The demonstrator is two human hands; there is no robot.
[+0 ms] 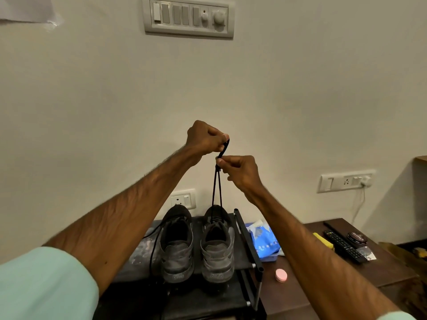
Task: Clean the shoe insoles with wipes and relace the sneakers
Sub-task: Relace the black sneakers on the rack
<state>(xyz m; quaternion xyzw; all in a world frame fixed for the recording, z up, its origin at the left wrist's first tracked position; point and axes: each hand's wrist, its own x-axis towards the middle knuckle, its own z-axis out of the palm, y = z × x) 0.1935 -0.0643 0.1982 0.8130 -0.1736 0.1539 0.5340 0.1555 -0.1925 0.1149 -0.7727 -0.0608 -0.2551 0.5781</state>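
Two dark grey sneakers stand side by side, heels toward me, on a black shoe rack (248, 239). From the right sneaker (217, 248) a black lace (217, 185) runs straight up, both strands pulled taut. My left hand (204, 138) pinches the lace's upper end high above the shoe. Just below it, my right hand (240, 170) pinches the two strands together. The left sneaker (176, 245) has a loose lace hanging down its left side. A blue pack of wipes (264, 241) lies right of the rack.
A brown wooden table (369, 269) to the right holds a pink round lid (281, 275), a black remote (344, 245), a round tin (357, 237) and a yellow object (323, 241). Wall sockets and a switch panel are on the wall behind.
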